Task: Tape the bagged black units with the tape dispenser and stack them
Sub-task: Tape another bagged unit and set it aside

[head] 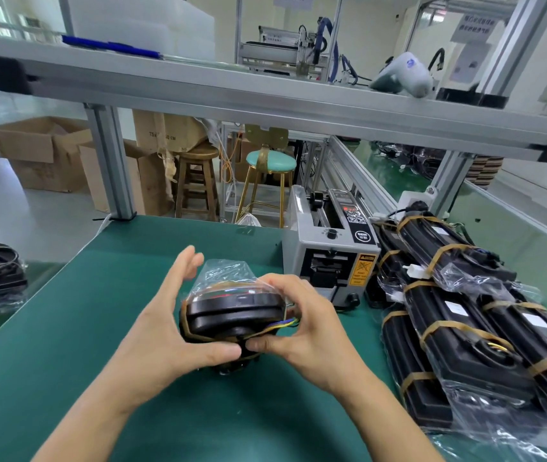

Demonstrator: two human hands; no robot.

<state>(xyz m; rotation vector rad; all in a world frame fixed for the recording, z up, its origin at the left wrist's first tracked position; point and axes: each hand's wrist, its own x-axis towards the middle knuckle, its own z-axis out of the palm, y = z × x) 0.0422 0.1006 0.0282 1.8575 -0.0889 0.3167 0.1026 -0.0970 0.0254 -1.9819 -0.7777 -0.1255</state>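
We held a bagged black unit (232, 315) on edge over the green table (65, 328), in front of the tape dispenser (330, 251). Our right hand (302, 325) gripped its right side, fingers curled around it; our left hand (169, 325) touched it with straight fingers. Taped units (465, 328) lay stacked to our right

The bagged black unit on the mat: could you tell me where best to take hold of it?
Probably by the two narrow ends of the bagged black unit, coming in from both sides, much as the left hand and right hand do now. Its rim there looks firm and rounded, while the loose bag top would likely slip.
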